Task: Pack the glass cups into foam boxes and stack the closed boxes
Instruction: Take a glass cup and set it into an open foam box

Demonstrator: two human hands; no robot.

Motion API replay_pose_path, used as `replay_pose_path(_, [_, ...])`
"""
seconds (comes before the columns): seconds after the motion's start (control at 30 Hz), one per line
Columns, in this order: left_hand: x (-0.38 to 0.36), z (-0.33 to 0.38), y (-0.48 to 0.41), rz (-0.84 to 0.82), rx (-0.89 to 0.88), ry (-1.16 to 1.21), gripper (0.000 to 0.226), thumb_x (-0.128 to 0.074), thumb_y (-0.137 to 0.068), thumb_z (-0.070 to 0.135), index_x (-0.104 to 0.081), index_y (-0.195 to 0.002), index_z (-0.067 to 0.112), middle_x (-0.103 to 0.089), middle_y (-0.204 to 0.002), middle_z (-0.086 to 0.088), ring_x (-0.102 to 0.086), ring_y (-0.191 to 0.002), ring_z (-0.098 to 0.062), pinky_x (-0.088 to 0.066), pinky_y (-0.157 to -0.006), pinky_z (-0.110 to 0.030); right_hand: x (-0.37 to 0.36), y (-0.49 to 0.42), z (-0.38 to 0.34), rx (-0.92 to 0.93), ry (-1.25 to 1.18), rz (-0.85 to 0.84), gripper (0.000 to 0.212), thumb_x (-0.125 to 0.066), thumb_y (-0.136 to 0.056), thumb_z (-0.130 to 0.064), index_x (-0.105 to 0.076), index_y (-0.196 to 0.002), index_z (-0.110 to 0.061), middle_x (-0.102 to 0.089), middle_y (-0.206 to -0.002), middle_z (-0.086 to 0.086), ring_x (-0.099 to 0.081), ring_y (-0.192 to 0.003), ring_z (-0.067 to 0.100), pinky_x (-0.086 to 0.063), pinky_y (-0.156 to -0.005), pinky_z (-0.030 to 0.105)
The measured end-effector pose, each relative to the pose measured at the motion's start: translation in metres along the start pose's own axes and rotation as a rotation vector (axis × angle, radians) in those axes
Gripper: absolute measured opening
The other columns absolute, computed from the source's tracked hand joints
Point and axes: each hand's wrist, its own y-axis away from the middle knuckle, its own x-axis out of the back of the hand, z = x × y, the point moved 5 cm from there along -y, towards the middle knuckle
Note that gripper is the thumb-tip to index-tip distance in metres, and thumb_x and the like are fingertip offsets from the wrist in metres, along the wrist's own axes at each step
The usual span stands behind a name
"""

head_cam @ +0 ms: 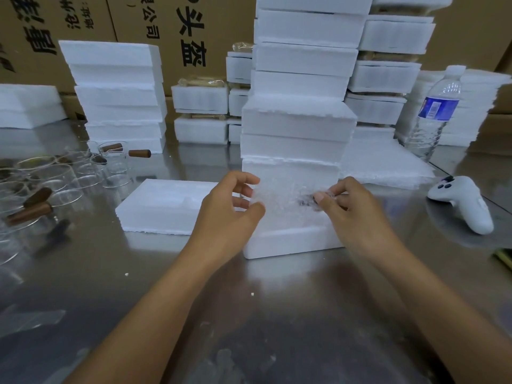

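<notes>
The glass cup between the left hand and the right hand is showing only as a blur, so its shape is hard to make out. The right hand's fingers are covering part of a dark bit on it. Both hands are hiding some of the foam box behind them. The glass cups on the left are looking smeary and running off the edge. The tall stack of foam boxes is getting cut off at the top. A green thing is peeking in at the right edge, too little to name.
</notes>
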Motion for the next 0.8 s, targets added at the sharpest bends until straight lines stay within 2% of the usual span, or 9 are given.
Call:
replay_pose_path(0.13, [-0.001, 0.002, 0.001, -0.038, -0.029, -0.055, 0.025, -0.054, -0.089, 0.012, -0.058, -0.094, 0.036, -0.055, -0.095, 0.015, -0.052, -0.073, 0.009, -0.038, -0.057, -0.003, 0.003, -0.001, 0.002, -0.024, -0.005, 0.065, 0.021, -0.064, -0.084, -0.042, -0.054, -0.076, -0.025, -0.067, -0.073, -0.012, -0.059, -0.076, -0.002, -0.036, -0.055, 0.006])
replay_pose_path(0.23, [-0.001, 0.003, 0.001, -0.035, -0.026, -0.038, 0.008, -0.053, -0.091, 0.032, -0.06, -0.086, 0.033, -0.059, -0.09, 0.015, -0.051, -0.066, 0.009, -0.036, -0.054, -0.003, 0.004, -0.001, 0.001, -0.018, -0.002, 0.098, 0.021, -0.065, -0.083, -0.044, -0.062, -0.079, -0.023, -0.067, -0.065, -0.016, -0.059, -0.07, -0.007, -0.035, -0.056, 0.0])
replay_pose_path(0.27, [-0.001, 0.003, 0.001, -0.021, -0.032, -0.051, 0.012, -0.054, -0.089, 0.039, -0.059, -0.082, 0.031, -0.059, -0.088, 0.014, -0.051, -0.066, 0.009, -0.036, -0.054, -0.003, 0.004, -0.001, 0.001, -0.016, -0.007, 0.106, 0.021, -0.065, -0.082, -0.044, -0.063, -0.078, -0.024, -0.066, -0.063, -0.017, -0.059, -0.069, -0.009, -0.035, -0.056, 0.001])
replay_pose_path(0.33, [0.0, 0.001, 0.001, 0.009, -0.054, -0.117, 0.018, -0.055, -0.085, 0.045, -0.058, -0.08, 0.028, -0.06, -0.087, 0.012, -0.052, -0.074, 0.008, -0.036, -0.06, -0.001, 0.004, -0.001, -0.001, -0.007, 0.0, 0.107, 0.018, -0.065, -0.081, -0.045, -0.065, -0.075, -0.028, -0.066, -0.063, -0.019, -0.06, -0.068, -0.01, -0.037, -0.056, 0.004])
replay_pose_path(0.4, [0.0, 0.0, 0.001, 0.027, -0.087, -0.2, 0.02, -0.056, -0.084, 0.045, -0.057, -0.08, 0.026, -0.061, -0.091, 0.01, -0.053, -0.086, 0.005, -0.034, -0.067, 0.001, 0.001, 0.0, -0.003, 0.012, 0.095, 0.086, 0.018, -0.063, -0.082, -0.048, -0.064, -0.071, -0.034, -0.068, -0.067, -0.015, -0.062, -0.07, -0.002, -0.04, -0.061, 0.012])
replay_pose_path(0.5, [0.0, -0.003, 0.0, 0.035, -0.106, -0.252, 0.019, -0.057, -0.084, 0.042, -0.057, -0.081, 0.024, -0.061, -0.093, 0.007, -0.054, -0.089, 0.001, -0.033, -0.069, 0.002, -0.004, 0.001, -0.004, 0.063, 0.203, 0.058, 0.016, -0.059, -0.086, -0.047, -0.063, -0.073, -0.038, -0.07, -0.076, -0.011, -0.061, -0.075, 0.003, -0.042, -0.067, 0.023])
replay_pose_path(0.63, [0.001, -0.003, 0.001, 0.032, -0.108, -0.25, 0.017, -0.061, -0.083, 0.041, -0.057, -0.08, 0.025, -0.061, -0.091, 0.011, -0.048, -0.091, 0.011, -0.03, -0.07, 0.005, -0.006, 0.002, -0.001, 0.101, 0.169, 0.096, 0.007, -0.061, -0.086, -0.041, -0.064, -0.092, -0.038, -0.062, -0.078, -0.02, -0.051, -0.064, -0.005, -0.031, -0.059, 0.008])
replay_pose_path(0.7, [0.003, -0.002, -0.001, 0.032, -0.078, -0.215, 0.015, -0.06, -0.084, 0.044, -0.056, -0.083, 0.029, -0.06, -0.091, 0.016, -0.046, -0.09, 0.019, -0.034, -0.069, 0.002, -0.005, 0.003, 0.0, 0.104, 0.108, 0.112, 0.017, -0.064, -0.084, -0.039, -0.059, -0.1, -0.041, -0.057, -0.084, -0.02, -0.049, -0.064, -0.003, -0.032, -0.059, 0.007])
replay_pose_path(0.8, [0.02, -0.002, -0.008, 0.213, -0.012, -0.091, 0.01, -0.051, -0.094, 0.036, -0.053, -0.086, 0.032, -0.056, -0.088, 0.02, -0.052, -0.08, 0.014, -0.034, -0.062, 0.003, 0.007, 0.0, -0.001, 0.069, -0.089, 0.234, 0.018, -0.066, -0.081, -0.03, -0.059, -0.094, -0.04, -0.058, -0.088, -0.016, -0.05, -0.065, -0.005, -0.038, -0.058, 0.003])
